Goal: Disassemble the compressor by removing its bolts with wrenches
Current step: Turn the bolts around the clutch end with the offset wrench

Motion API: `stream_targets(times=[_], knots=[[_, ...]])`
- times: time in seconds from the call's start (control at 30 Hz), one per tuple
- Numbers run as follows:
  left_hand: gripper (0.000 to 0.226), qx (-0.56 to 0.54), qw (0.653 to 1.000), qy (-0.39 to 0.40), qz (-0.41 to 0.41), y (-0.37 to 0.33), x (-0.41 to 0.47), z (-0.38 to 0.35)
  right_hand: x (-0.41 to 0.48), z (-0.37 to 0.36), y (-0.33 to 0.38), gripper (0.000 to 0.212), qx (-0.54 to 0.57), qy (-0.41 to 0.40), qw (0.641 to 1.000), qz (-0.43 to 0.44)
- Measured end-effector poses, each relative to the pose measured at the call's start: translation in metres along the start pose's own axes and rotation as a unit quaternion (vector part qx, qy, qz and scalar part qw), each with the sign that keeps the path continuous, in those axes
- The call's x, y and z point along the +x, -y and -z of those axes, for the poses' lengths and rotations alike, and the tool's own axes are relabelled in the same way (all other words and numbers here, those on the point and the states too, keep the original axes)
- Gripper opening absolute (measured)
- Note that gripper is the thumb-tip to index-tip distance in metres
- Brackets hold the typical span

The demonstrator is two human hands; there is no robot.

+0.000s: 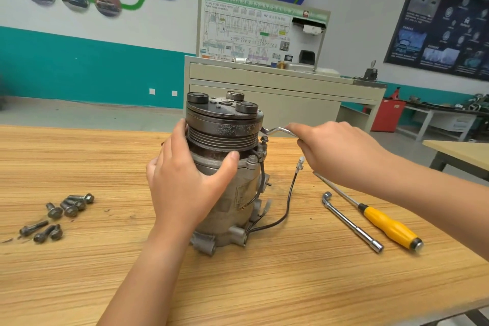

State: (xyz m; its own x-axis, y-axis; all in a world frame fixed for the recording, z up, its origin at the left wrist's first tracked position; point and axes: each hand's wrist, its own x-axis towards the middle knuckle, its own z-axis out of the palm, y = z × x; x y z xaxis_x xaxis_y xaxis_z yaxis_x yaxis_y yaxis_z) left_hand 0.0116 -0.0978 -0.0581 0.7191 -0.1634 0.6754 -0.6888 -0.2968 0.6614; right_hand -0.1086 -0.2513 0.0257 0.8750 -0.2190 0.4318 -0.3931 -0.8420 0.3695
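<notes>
Left grip (185, 182) wraps compressor (227, 127), bracing it. Right grip (336, 151) pinches wrench (277, 130) on right-side bolt (264, 138) — next: steady loosening turn.

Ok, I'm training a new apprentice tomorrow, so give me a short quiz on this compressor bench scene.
1. True or false: the left hand holds the wrench.
2. On which side of the compressor do the loose bolts lie? A the person's left; B the person's right; C on top of it.
3. How many tools lie unheld on the table?
Key: 1 false, the right hand holds it; 2 A; 3 two, the L-shaped socket wrench and the yellow-handled driver.
</notes>
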Motion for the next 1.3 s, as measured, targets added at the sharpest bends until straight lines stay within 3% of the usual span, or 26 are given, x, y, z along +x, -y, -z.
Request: stream_targets(times=[0.23,0.5,0.63,0.8,1.03,1.13,1.3], knots=[[0.100,0.003,1.000,0.004,-0.002,0.001,0.001,-0.001,0.007,0.004,0.004,0.056,-0.151,0.051,0.985,0.061],[0.099,0.007,1.000,0.002,0.001,0.000,0.001,-0.001,0.012,0.012,0.007,0.055,-0.212,0.073,0.970,0.098],[0.100,0.004,1.000,-0.001,0.000,-0.001,0.000,-0.001,0.015,0.006,0.001,0.067,-0.183,0.066,0.976,0.097],[0.100,0.003,1.000,-0.001,-0.003,-0.001,0.000,-0.001,0.014,-0.001,-0.010,0.061,-0.106,0.081,0.988,0.083],[0.099,0.003,1.000,0.004,-0.007,-0.001,0.000,0.000,0.013,-0.002,-0.016,0.060,-0.106,0.094,0.986,0.084],[0.101,0.006,1.000,0.005,-0.006,-0.001,0.000,0.001,0.021,-0.008,-0.018,0.053,-0.159,0.097,0.978,0.094],[0.101,0.010,1.000,0.004,-0.007,-0.002,0.000,0.001,0.052,-0.033,-0.031,0.042,-0.112,-0.002,0.986,0.125]])
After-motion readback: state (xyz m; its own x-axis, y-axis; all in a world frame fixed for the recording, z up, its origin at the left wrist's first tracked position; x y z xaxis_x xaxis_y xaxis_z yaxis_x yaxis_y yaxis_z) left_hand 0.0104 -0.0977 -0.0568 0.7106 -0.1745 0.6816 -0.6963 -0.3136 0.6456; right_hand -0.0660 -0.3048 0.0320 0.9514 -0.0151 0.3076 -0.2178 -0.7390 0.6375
